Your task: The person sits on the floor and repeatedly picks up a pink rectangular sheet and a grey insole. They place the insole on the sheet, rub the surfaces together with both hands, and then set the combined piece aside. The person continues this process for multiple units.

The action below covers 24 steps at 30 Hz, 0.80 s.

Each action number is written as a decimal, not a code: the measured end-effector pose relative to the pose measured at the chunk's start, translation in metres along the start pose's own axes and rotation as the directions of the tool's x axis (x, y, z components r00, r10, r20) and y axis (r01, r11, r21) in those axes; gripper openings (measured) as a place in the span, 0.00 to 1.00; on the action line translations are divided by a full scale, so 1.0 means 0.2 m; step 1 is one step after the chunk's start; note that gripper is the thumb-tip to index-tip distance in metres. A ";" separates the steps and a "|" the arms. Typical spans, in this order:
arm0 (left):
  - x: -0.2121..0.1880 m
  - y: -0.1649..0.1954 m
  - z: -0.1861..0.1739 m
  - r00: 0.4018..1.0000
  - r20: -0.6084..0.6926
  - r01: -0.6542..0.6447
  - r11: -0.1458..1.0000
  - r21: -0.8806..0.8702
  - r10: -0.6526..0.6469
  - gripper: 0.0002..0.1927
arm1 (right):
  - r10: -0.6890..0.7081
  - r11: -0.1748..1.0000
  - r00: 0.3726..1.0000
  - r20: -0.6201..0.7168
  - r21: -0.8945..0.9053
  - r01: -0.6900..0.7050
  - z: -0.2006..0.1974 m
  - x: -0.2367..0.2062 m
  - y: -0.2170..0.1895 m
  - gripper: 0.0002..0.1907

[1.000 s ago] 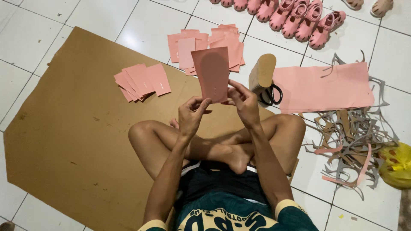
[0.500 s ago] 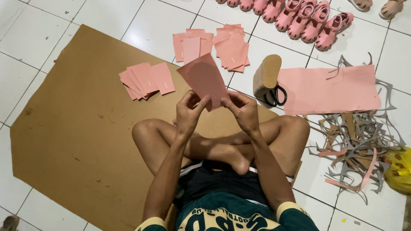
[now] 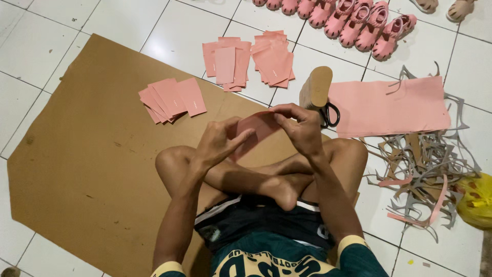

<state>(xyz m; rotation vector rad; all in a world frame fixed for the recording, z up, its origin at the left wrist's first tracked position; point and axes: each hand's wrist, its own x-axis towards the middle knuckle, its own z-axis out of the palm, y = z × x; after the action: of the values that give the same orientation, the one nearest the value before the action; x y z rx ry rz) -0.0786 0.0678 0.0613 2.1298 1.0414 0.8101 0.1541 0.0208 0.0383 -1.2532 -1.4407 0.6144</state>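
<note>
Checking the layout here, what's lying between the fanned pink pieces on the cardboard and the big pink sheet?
In the head view, both hands with their pink piece, plus a tan block and scissors.

Short-sleeved jersey (image 3: 287, 264) worn: dark green, with pale yellow cuff bands edging both sleeves. Large pale yellow block lettering is seen across the chest, outlined darker; only partly in view at the frame's lower edge. Dark shorts (image 3: 266, 223) worn, near black, with a thin white stripe along the hem on each side and a small round emblem on each leg. Forearms are bare below the sleeves. Legs and feet are bare; no footwear, watch or rings are seen on the hands.
</note>
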 end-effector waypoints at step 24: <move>-0.08 0.03 0.11 0.947 -0.030 -0.318 0.948 0.030 0.319 0.07 | 0.112 0.994 0.961 0.252 -0.008 -0.114 -0.12 0.01 -0.15 0.24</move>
<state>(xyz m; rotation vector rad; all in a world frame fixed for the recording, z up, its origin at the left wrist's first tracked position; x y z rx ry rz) -0.0683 0.0453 0.0484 2.3479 0.7342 0.9907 0.1653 0.0085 0.0720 -1.2933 -1.5809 0.8816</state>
